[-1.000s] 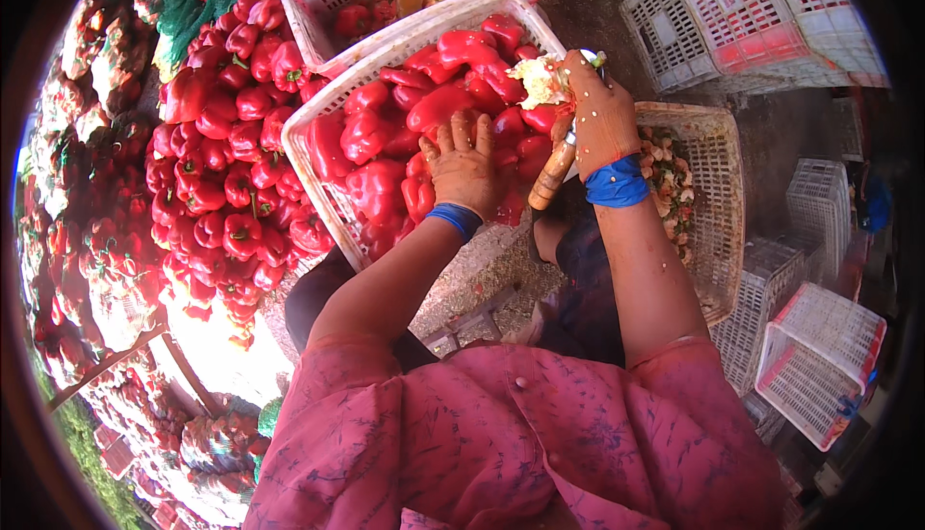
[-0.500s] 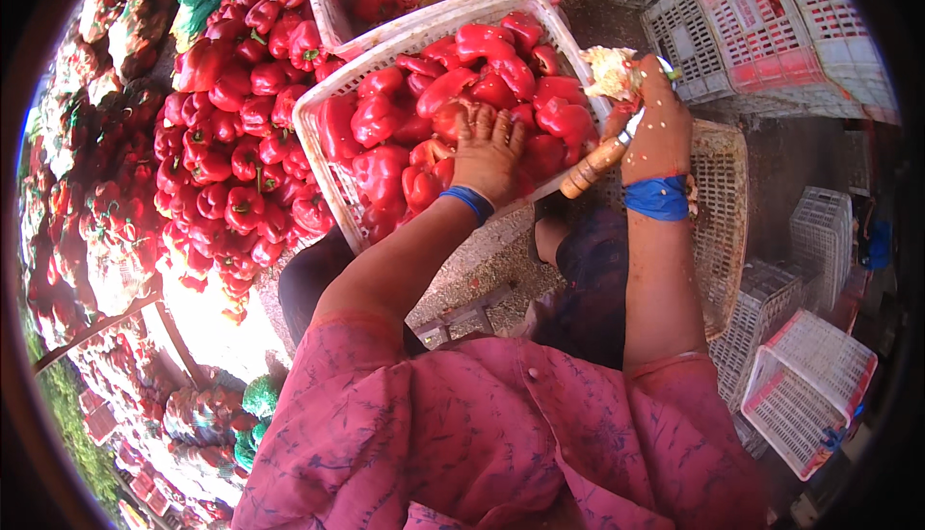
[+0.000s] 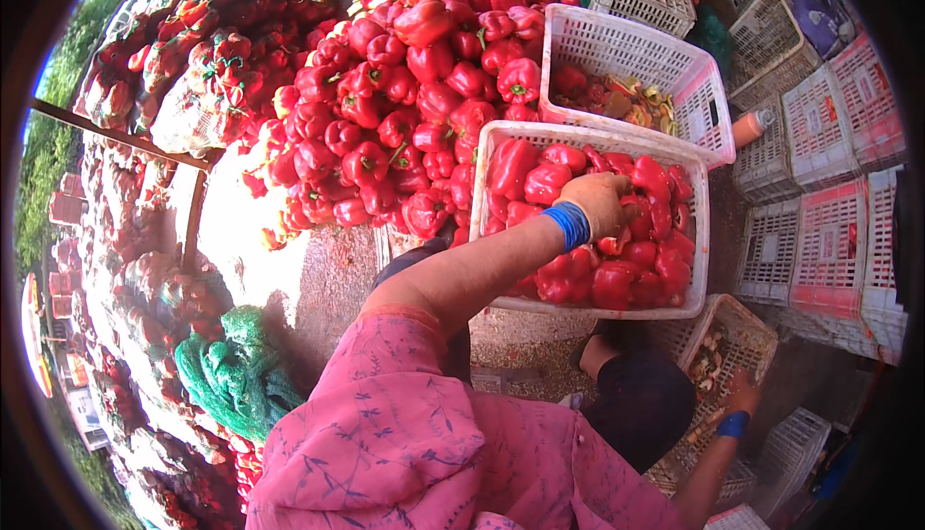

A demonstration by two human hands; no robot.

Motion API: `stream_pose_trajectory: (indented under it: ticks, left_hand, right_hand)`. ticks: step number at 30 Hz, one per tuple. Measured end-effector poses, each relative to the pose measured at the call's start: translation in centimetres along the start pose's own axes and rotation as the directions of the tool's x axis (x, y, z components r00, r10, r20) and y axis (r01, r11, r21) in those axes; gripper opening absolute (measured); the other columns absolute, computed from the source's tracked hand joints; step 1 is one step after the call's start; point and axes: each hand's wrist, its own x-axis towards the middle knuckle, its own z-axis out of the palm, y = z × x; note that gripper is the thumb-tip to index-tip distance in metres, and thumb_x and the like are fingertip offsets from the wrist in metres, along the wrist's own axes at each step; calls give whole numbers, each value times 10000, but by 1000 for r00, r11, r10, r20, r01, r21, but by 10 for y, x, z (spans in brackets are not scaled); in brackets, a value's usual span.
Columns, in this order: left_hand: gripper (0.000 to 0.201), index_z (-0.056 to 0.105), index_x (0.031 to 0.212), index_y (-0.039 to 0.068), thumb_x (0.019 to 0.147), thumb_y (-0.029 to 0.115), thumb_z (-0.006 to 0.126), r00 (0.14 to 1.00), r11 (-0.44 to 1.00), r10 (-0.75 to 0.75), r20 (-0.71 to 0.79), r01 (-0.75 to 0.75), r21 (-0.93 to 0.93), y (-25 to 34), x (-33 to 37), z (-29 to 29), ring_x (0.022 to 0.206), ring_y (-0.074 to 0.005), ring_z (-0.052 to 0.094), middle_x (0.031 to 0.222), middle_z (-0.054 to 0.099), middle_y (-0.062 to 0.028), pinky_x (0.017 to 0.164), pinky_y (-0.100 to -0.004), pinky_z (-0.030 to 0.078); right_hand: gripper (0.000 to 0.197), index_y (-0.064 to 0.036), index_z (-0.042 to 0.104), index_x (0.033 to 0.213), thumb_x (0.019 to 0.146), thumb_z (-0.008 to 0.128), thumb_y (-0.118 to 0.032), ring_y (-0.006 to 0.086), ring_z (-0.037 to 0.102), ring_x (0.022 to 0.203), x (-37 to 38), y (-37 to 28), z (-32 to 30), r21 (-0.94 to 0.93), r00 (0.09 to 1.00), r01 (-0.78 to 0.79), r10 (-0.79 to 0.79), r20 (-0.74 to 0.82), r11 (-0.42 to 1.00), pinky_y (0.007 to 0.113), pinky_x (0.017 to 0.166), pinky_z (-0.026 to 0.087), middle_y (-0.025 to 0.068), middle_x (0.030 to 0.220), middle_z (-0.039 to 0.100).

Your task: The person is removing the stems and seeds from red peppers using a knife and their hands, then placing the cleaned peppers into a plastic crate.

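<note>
One left hand (image 3: 599, 200) amid crated peppers (image 3: 617, 270)

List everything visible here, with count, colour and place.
red peppers: many, red, heaped on the ground upper left
front crate: one, white, centre, full of red peppers
back crate: one, white, behind it, holding scraps
scrap basket: one, tan, lower right
empty crates: several, white and pink, stacked right
green netting: one bundle, green, lower left
netted sacks: several, red, upper left
left hand: blue wristband, resting on the front crate's peppers
right hand: blue wristband, at the scrap basket; grip unclear
</note>
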Motion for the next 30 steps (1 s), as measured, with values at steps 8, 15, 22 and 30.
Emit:
stream_pose_trajectory:
  ticks: [8,15,22,30]
  left_hand:
    - [562,618,1212,98,785,422,788,423,753,-463,-779,651,-94,-219,-19,-173,1120,-381,633,1230,637,-194,931,-482,529]
    - [906,471,1432,156,688,496,860,-190,247,-640,-745,867,-433,-365,-133,-218,1354,-362,486,1477,474,-188,1064,-498,462]
    - [1069,412,1493,75,633,525,857,44,302,-840,-540,866,-399,-459,-194,-264,1351,-393,510,1471,498,-250,1112,-448,434]
    - [1019,472,1457,52,624,496,857,-125,160,-910,-396,774,-612,-496,-170,-282,1327,-379,549,1430,561,-226,1086,-438,465]
  right_hand:
    - [490,-130,627,1309,991,593,-502,49,470,488,-107,-233,114,666,926,-127,-153,345,735,219,422,366,33,1034,737]
    - [476,-130,628,1315,1021,533,-493,55,452,471,-159,-282,227,505,775,-236,-152,613,830,229,420,389,6,922,690]
    - [465,-94,633,1290,1014,540,-457,95,527,465,-166,-255,273,377,782,-271,-26,623,886,264,394,425,47,879,709]
    - [447,-75,659,1252,1022,537,-438,139,581,495,-195,-254,294,370,784,-233,-51,618,900,299,431,492,78,918,733]
